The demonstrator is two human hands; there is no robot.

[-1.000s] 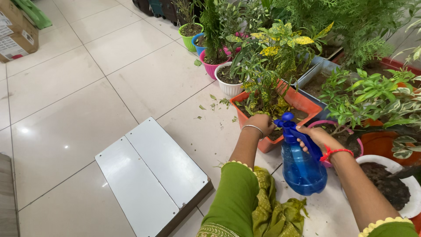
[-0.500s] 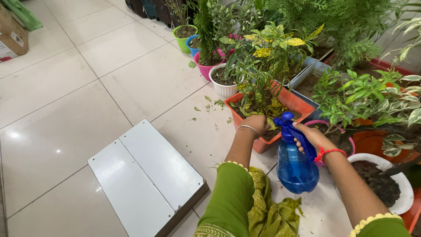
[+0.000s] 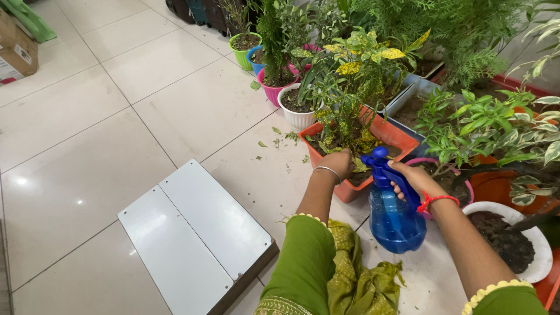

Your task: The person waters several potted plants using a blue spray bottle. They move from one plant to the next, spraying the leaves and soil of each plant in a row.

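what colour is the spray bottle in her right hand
Blue: the spray bottle in the right hand has a translucent blue body and darker blue head, seen in the head view.

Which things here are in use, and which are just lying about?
In use: blue spray bottle in right hand; orange planter, left hand in its plant.
Lying about: white board, cardboard box, white pot, loose leaves.
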